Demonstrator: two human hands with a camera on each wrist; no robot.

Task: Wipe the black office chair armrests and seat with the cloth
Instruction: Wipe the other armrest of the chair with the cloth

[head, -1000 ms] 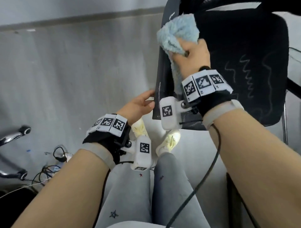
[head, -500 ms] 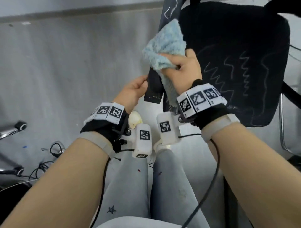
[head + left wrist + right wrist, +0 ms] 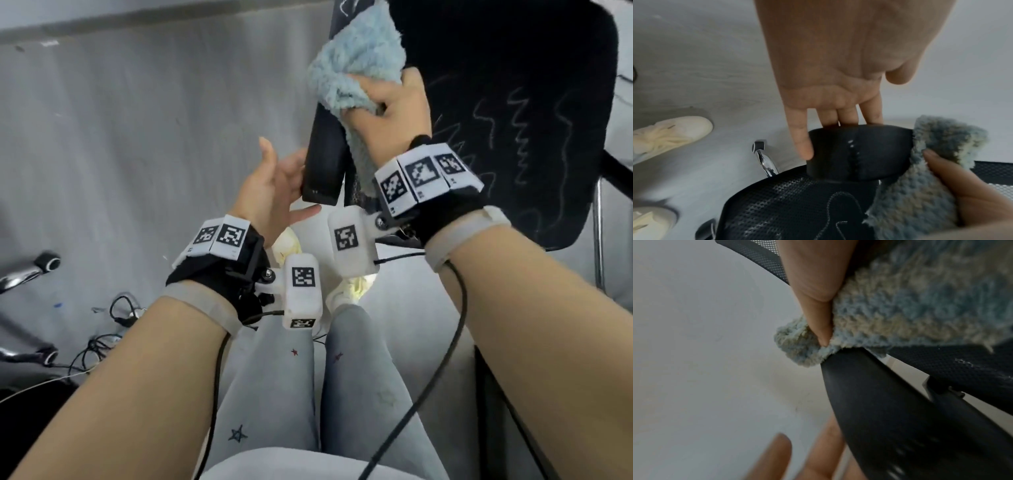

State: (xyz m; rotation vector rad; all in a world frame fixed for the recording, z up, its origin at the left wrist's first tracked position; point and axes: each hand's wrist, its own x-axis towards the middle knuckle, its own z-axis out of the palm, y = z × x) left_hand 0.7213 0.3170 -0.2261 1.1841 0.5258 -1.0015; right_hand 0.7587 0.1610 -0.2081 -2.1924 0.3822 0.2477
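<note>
The black armrest [image 3: 323, 161] runs away from me, left of the black mesh seat [image 3: 513, 102], which bears white squiggly marks. My right hand [image 3: 383, 109] grips a fluffy light-blue cloth [image 3: 356, 65] and presses it over the armrest's top. In the right wrist view the thumb [image 3: 818, 308] pinches the cloth [image 3: 910, 305] against the armrest [image 3: 900, 410]. My left hand [image 3: 284, 192] is open, its straight fingers [image 3: 801, 142] touching the near end of the armrest [image 3: 857, 149]. The cloth [image 3: 931, 186] hangs beside that end.
Grey floor [image 3: 137, 137] lies to the left. A second chair's chrome base with castors [image 3: 41, 267] and loose cables [image 3: 113, 322] lie at the lower left. My cream shoes [image 3: 670, 136] stand below the armrest. A chrome chair leg [image 3: 764, 159] shows under the seat.
My right hand slid the cloth along the armrest towards me, then back away. My left hand's fingers have straightened and spread at the armrest's near end.
</note>
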